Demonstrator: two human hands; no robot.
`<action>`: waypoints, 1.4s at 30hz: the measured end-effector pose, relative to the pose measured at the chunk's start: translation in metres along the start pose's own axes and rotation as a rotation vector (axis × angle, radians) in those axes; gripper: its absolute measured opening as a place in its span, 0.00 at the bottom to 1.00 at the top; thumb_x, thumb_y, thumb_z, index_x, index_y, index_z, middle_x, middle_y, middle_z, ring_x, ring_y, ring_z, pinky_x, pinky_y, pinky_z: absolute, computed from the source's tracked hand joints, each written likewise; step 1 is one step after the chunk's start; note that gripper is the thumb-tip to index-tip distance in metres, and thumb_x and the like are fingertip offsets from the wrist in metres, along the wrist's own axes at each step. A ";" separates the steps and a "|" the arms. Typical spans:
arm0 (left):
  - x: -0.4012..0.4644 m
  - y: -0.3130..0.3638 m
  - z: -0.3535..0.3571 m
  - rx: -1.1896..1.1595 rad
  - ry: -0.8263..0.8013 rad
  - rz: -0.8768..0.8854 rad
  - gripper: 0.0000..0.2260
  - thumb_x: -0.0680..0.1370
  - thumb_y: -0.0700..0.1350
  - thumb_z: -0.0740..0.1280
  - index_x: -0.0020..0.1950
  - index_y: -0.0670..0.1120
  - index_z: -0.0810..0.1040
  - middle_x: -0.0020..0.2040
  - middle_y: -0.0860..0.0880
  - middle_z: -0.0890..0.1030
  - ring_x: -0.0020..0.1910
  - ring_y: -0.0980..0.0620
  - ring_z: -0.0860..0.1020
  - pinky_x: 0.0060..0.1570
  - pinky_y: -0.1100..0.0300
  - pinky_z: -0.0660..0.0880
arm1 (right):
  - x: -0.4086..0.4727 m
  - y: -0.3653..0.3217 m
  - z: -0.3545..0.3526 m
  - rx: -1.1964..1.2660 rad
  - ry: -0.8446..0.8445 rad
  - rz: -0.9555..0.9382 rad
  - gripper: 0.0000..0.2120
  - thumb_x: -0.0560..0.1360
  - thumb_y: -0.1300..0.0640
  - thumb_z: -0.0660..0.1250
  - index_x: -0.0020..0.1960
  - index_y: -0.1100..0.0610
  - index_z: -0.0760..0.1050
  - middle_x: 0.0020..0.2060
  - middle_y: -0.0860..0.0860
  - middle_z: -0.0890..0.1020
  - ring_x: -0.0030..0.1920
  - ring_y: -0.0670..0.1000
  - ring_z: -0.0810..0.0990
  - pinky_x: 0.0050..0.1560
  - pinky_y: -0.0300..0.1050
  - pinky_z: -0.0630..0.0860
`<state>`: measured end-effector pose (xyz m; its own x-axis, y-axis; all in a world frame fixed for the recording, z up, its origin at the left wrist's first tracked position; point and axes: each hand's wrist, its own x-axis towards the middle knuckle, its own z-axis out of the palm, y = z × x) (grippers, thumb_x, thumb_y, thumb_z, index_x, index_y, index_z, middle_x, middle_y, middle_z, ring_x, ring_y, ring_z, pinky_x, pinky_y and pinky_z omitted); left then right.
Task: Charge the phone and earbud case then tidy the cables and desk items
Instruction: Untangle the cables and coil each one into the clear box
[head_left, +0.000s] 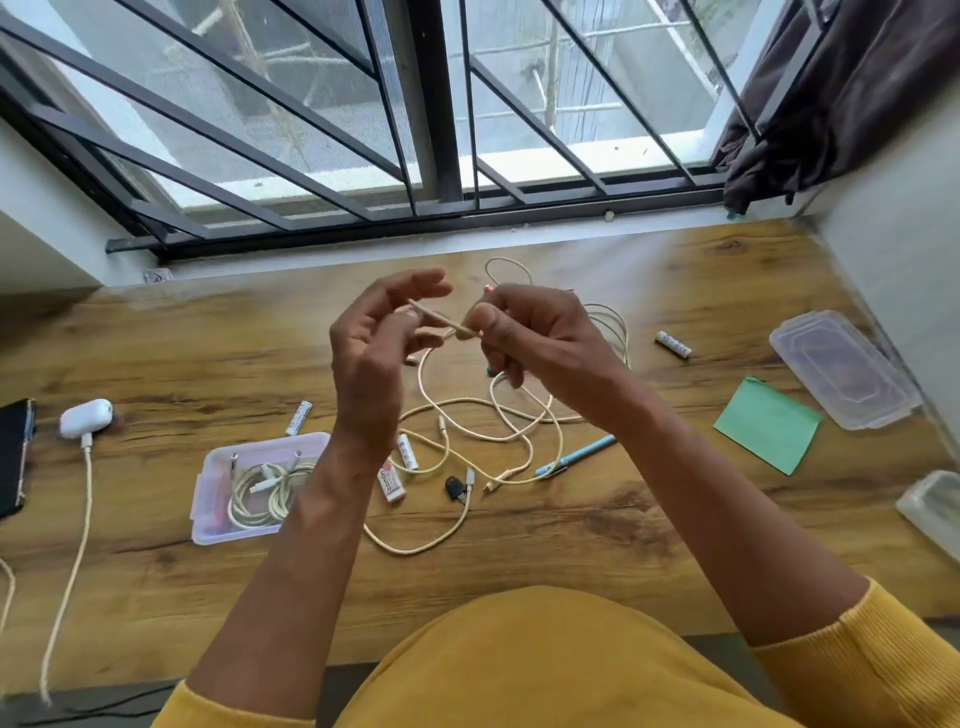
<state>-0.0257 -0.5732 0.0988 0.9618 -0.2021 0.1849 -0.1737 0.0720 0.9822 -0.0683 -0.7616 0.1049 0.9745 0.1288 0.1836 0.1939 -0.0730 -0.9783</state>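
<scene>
1. Far to the left of the fingers, the white earbud case (85, 417) sits on the tabletop (649, 530) with a braided cable (78, 514) plugged into its near end; a dark phone (13, 452) lies at the frame's left edge, its plug hidden.
2. Below the left hand (371, 358), the clear box (208, 499) already holds coiled cables.
3. The left hand is up in the air, fingers loosely curled, thumb and forefinger seemingly pinching the far-left end of a short taut stretch of beige cable (441, 318).
4. That stretch runs from upper left down to the right, between the two hands.
5. The right hand (524, 338) is clenched on the cable's other end, a small coil apparently gathered in it; the rest hangs to the tangle of cables (493, 431) below.
6. Risk, I'd judge: pulling could tighten a knot, or drag the batteries (408, 451) and blue pen (574, 457) beside the tangle.
</scene>
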 end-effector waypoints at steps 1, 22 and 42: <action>0.002 0.005 -0.002 -0.116 -0.033 -0.045 0.16 0.82 0.40 0.58 0.63 0.42 0.83 0.59 0.41 0.85 0.53 0.43 0.83 0.52 0.52 0.80 | -0.002 0.000 -0.001 0.003 -0.028 0.038 0.12 0.86 0.60 0.63 0.53 0.69 0.79 0.35 0.61 0.80 0.33 0.58 0.77 0.32 0.53 0.75; 0.005 0.039 -0.024 -0.589 -0.215 -0.097 0.03 0.69 0.41 0.58 0.40 0.48 0.68 0.27 0.51 0.57 0.25 0.53 0.54 0.28 0.57 0.52 | 0.001 0.003 -0.014 -0.603 0.346 0.000 0.06 0.81 0.53 0.72 0.54 0.54 0.85 0.53 0.47 0.85 0.59 0.50 0.78 0.59 0.38 0.70; 0.014 -0.011 -0.057 0.873 0.265 -0.165 0.17 0.77 0.46 0.64 0.65 0.51 0.80 0.60 0.48 0.85 0.59 0.44 0.81 0.63 0.49 0.76 | -0.015 0.010 -0.025 -0.078 0.307 0.148 0.15 0.82 0.50 0.69 0.44 0.61 0.78 0.27 0.51 0.71 0.27 0.48 0.63 0.28 0.43 0.62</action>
<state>0.0021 -0.5210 0.0888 0.9868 0.0939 0.1321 -0.0242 -0.7207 0.6928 -0.0783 -0.7886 0.0945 0.9788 -0.1915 0.0722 0.0445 -0.1454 -0.9884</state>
